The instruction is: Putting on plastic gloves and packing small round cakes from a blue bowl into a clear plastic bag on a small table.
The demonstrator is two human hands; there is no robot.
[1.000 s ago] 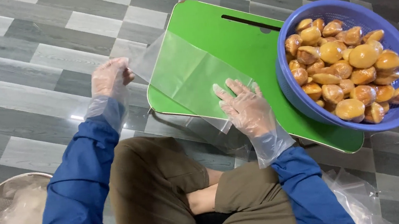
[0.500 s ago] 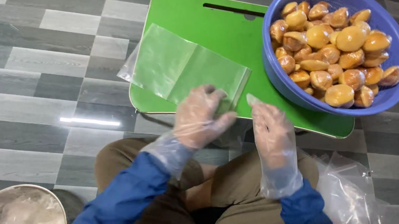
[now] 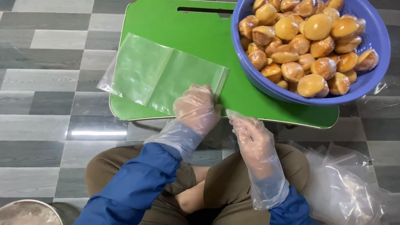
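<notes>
Your left hand (image 3: 195, 109) pinched the near corner of the clear bag (image 3: 162, 74), which lay flat along the near-left edge of the green board (image 3: 202, 34), stretching away to the left. Your right hand (image 3: 251, 132) waited just beside it, loose and empty.

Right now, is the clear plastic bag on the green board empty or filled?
Empty. The clear plastic bag lies flat on the green board, with green showing through and nothing inside; the left hand rests at its near edge.

Green board (image 3: 187, 35), blue basket (image 3: 373, 37)
</notes>
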